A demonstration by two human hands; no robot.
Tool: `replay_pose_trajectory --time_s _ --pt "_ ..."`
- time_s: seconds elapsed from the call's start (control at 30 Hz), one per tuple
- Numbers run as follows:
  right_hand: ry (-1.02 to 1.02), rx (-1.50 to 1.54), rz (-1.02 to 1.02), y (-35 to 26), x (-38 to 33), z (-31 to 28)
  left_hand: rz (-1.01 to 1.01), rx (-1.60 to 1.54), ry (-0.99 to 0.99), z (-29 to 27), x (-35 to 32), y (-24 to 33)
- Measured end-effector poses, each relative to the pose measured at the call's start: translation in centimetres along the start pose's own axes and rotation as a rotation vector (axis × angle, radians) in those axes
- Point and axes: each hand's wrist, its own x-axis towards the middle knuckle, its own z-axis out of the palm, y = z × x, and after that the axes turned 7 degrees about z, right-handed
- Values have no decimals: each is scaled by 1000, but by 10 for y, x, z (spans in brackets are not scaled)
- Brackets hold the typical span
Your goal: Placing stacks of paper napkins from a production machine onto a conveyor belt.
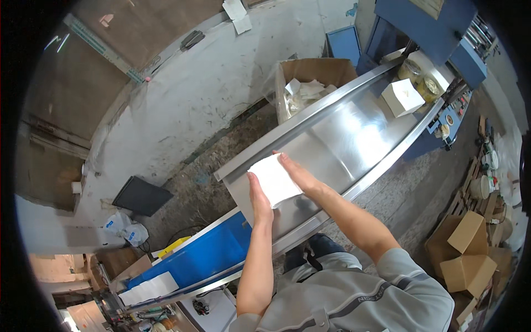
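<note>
Between my two palms is a white stack of folded paper [275, 180], held over the near end of a shiny metal chute [326, 146]. My left hand [260, 200] presses along its left side, fingers stretched forward. On the opposite side, my right hand [297, 174] lies against its edge. Whether the stack rests on the metal or hangs just above it, I cannot tell. A second white stack [402, 98] sits at the far right end of the chute, beside rolls of clear film or tape [427, 88].
A blue conveyor belt [213, 249] runs to the lower left, carrying white stacks [149, 289]. Behind the chute stands a cardboard box [318, 69] with white scraps. A blue machine [431, 27] stands at the far right. Cardboard boxes [469, 276] lie at the lower right.
</note>
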Motion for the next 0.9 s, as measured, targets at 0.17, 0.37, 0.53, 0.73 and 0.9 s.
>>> replay_pose_trajectory --time_s 0.17,0.37,0.53,0.73,0.9 --pt "38 -406 -74 -21 -12 35 -23 -247 -93 -8 -3 -5" --pt "35 -929 -260 -83 -57 58 -86 -657 -52 -31 -26 4" --pt "168 -409 -149 -107 -81 35 -34 -879 -152 -28 -35 20" --pt "-179 305 240 -77 -90 22 -130 -726 -64 -23 -54 30" --pt "-7 154 140 -53 -102 18 -49 -367 -82 -43 -78 25"
